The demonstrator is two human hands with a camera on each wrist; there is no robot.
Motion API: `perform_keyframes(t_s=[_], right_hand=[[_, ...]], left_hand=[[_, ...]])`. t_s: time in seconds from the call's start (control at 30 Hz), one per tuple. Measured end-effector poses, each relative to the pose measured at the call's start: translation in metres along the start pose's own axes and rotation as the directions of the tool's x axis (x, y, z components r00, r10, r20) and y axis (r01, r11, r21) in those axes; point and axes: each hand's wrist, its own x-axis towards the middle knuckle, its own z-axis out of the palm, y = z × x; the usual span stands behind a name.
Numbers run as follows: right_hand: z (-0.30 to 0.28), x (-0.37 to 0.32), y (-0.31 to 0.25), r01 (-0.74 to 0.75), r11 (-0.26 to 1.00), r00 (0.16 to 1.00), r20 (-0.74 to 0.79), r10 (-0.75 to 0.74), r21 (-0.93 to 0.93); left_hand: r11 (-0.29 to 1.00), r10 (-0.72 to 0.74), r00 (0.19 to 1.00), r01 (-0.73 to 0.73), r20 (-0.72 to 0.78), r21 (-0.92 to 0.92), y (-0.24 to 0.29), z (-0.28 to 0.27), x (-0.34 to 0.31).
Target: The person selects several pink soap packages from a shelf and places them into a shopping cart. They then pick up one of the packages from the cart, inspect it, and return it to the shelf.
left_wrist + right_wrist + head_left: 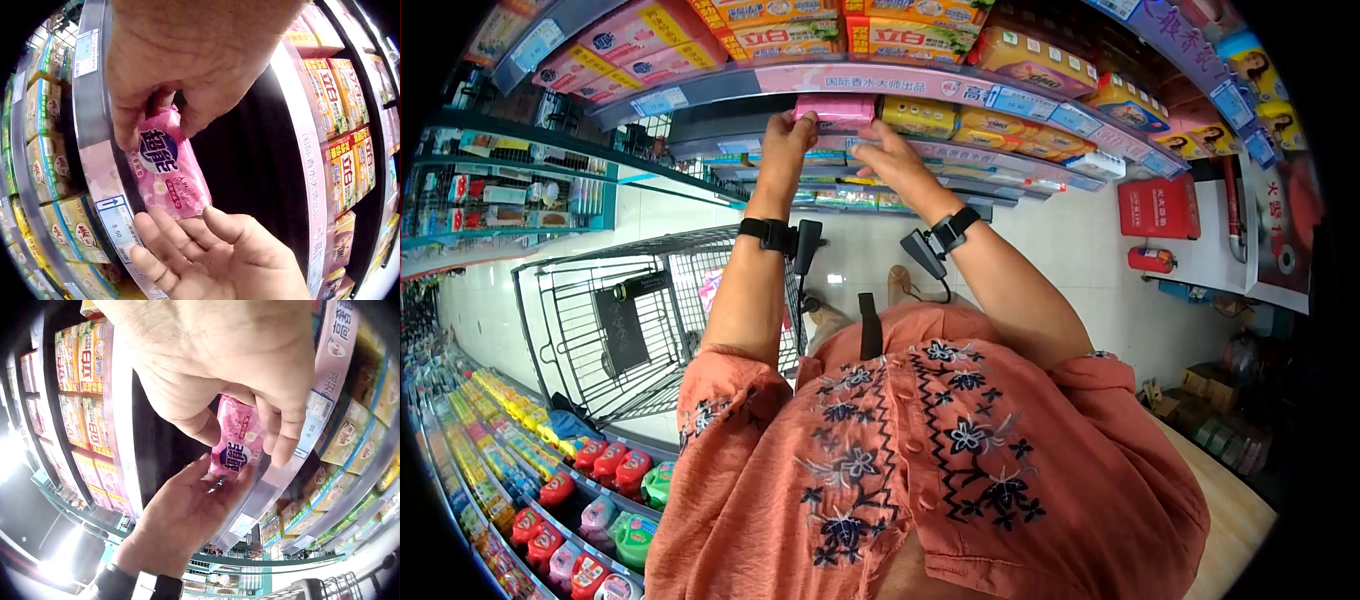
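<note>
A pink pack of soap [837,107] with dark blue lettering lies at the front of a shelf below the price rail. My left hand [784,147] pinches one end between thumb and fingers, as the left wrist view shows on the pack [178,178]. My right hand [900,168] is at the opposite end, fingers loosely spread and palm turned toward the pack. In the right wrist view, the right thumb and fingers [284,428] lie on either side of the pack's near end without closing round it.
Yellow soap packs [917,117] stand right of the pink one. Orange boxes [915,42] fill the shelf above. A wire shopping cart [615,325] stands to my left, and a fire extinguisher [1152,260] is on the right. Bottles [633,470] line shelves behind me.
</note>
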Motion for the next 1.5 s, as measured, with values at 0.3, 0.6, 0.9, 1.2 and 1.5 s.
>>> perform_keyframes(t_s=[0.3, 0.6, 0.9, 1.2, 1.5], right_hand=[[-0.005, -0.005, 0.002, -0.045, 0.999, 0.999, 0.021, 0.046, -0.027], [-0.012, -0.019, -0.002, -0.086, 0.996, 0.995, 0.054, 0.086, -0.004], [-0.015, -0.020, 0.008, -0.090, 0.996, 0.993, 0.072, 0.088, 0.025], [-0.007, -0.028, 0.041, -0.327, 0.944, 0.905, 0.273, 0.326, -0.042], [0.071, -0.023, 0.043, -0.348, 0.913, 0.777, 0.479, 0.408, -0.214]], left_hand=[[0.946, 0.077, 0.996, -0.057, -0.051, 0.319, -0.006, -0.006, 0.008], [0.761, 0.365, 0.930, -0.317, 0.029, 0.566, -0.010, -0.002, 0.024], [0.727, 0.381, 0.924, -0.272, -0.041, 0.630, 0.002, -0.005, 0.002], [0.886, -0.064, 0.948, 0.198, -0.313, 0.420, -0.012, -0.148, -0.147], [0.783, -0.383, 0.702, 0.591, -0.600, 0.192, -0.028, -0.234, -0.308]])
